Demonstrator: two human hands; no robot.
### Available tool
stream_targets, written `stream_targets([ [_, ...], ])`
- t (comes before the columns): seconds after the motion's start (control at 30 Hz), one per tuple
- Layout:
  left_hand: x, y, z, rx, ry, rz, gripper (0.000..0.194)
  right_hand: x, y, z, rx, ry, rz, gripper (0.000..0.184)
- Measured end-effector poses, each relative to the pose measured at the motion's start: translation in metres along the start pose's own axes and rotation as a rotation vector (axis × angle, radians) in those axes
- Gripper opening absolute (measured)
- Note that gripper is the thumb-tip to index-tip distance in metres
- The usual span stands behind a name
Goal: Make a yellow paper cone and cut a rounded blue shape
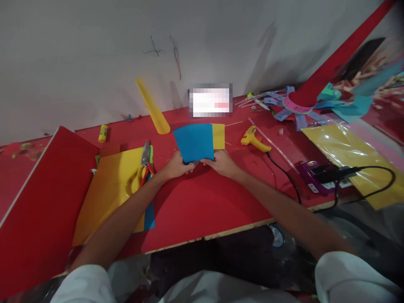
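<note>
A sheet of blue paper [195, 143] is held up over the red table, its lower edge between my two hands. My left hand [177, 166] is closed on its lower left corner, and my right hand [222, 163] grips the lower right corner. Behind the blue sheet, a yellow paper piece [219, 135] shows on the right; whether it is held too I cannot tell. Left of my left hand lie scissors [145, 153] and a red-handled tool [147, 171] on yellow sheets [110, 181].
A yellow glue gun [255, 139] with a black cord lies right, near a purple power strip [311, 176]. A glue stick [102, 133] and a rolled yellow paper cone [152, 107] stand at the back. A red board [47, 202] leans at left.
</note>
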State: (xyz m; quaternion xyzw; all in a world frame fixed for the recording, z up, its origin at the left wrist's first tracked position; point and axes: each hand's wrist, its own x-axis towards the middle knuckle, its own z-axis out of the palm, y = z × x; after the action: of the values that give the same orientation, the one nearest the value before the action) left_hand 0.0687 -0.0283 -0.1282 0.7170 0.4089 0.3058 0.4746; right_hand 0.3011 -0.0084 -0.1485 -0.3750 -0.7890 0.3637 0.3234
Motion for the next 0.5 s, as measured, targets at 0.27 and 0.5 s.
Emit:
stream_targets([
  [0.27,0.000,-0.002,-0.001,-0.068,-0.027,-0.005,0.015,0.000,-0.004,-0.009,0.023,-0.041,0.036,0.067],
  [0.5,0.002,0.007,-0.003,-0.118,-0.098,0.002,0.032,-0.004,-0.008,-0.012,0.184,-0.075,0.074,0.070],
])
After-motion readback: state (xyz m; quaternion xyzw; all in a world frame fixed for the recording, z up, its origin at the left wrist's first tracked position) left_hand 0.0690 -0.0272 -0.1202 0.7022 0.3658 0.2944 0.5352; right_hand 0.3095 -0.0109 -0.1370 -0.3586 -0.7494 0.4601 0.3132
